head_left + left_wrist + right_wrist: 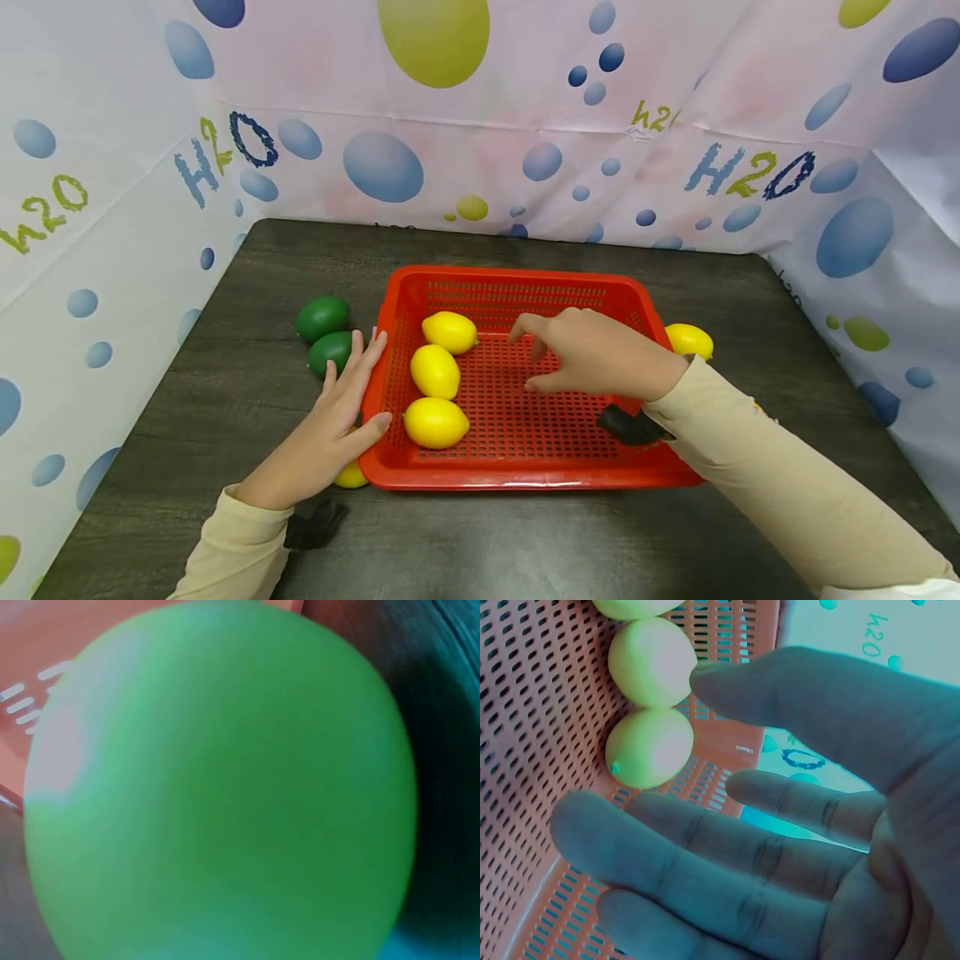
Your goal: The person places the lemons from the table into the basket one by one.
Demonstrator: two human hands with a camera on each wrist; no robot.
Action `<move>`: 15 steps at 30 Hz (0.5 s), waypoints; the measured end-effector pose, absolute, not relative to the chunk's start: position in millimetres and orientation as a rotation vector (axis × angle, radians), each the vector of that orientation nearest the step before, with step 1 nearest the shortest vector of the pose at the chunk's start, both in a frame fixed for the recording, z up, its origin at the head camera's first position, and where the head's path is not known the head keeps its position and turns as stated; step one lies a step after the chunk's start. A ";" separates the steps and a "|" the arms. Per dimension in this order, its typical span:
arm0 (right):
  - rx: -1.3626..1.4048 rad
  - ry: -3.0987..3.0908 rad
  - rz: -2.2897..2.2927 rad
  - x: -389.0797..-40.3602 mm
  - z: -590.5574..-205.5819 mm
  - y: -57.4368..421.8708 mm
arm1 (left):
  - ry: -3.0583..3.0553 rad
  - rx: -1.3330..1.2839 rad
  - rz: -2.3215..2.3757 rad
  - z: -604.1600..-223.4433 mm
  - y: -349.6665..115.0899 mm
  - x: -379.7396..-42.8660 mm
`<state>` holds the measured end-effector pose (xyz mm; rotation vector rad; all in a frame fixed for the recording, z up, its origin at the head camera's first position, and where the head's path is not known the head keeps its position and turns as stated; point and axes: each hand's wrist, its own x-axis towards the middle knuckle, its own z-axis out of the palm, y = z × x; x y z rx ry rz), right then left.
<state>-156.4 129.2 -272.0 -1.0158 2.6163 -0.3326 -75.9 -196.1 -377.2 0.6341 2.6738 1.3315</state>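
A red perforated basket (540, 477) stands on the dark table. Inside, along its left side, three yellow lemons (435, 422) form a row. My left hand (326, 433) rests against the basket's left rim with fingers extended and thumb over the edge. Over the middle of the basket hovers my right hand (592, 350), fingers loosely bent and holding nothing; the right wrist view shows its fingers (667, 862) spread from the thumb, apart from the lemons (649, 748). Close to the left wrist camera, a rounded green-looking thing (225, 787) fills most of the view.
Two dark green fruits (322, 318) lie left of the basket, one partly behind the left fingertips. Another lemon (350, 476) shows beneath the left hand. Beyond the basket's right side lies one more lemon (688, 341). A patterned sheet (480, 167) hangs behind the table (480, 542).
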 end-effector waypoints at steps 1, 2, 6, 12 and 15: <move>-1.011 2.622 -0.331 -156.6 -271.7 131.1 | 2.674 0.634 1.331 -377.2 -196.0 -76.0; -1.007 2.626 -0.331 -156.8 -271.5 132.9 | 2.673 0.634 1.332 -377.3 -196.0 -76.0; -1.000 2.638 -0.334 -158.2 -271.7 139.1 | 2.680 0.629 1.325 -377.4 -196.3 -76.4; -0.981 2.620 -0.350 -160.2 -271.9 146.5 | 2.679 0.640 1.326 -377.7 -196.2 -76.8; -0.976 2.622 -0.365 -161.2 -270.3 151.0 | 2.676 0.637 1.330 -378.2 -195.9 -76.5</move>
